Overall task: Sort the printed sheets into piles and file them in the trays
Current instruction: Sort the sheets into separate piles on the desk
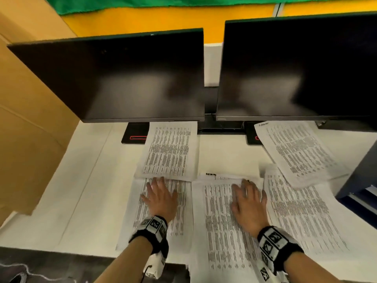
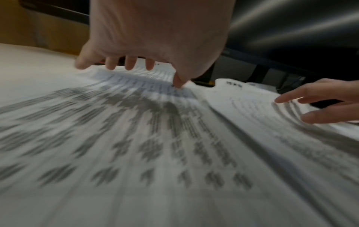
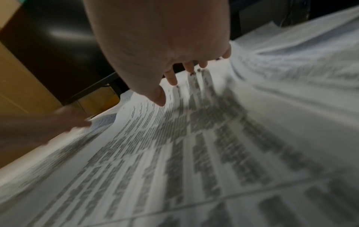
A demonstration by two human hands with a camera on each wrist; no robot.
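Printed sheets full of columns of text lie in several piles on the white desk (image 1: 85, 180). My left hand (image 1: 161, 196) lies flat, fingers spread, on the near left pile (image 1: 183, 221). My right hand (image 1: 247, 201) lies flat on the near middle pile (image 1: 220, 231), which overhangs the desk's front edge. A far pile (image 1: 169, 152) lies under the left monitor, another pile (image 1: 302, 211) to the right, and a tilted pile (image 1: 295, 152) over its far corner. In the left wrist view my left hand (image 2: 134, 64) touches the sheet (image 2: 116, 138) with its fingertips; in the right wrist view my right hand (image 3: 186, 72) does the same on its sheet (image 3: 194, 153).
Two dark monitors (image 1: 126, 78) (image 1: 302, 68) stand at the back on black bases (image 1: 135, 133). A cardboard box (image 1: 26, 119) fills the left side. A dark blue tray unit (image 1: 359, 176) sits at the right edge. Bare desk lies to the left of the piles.
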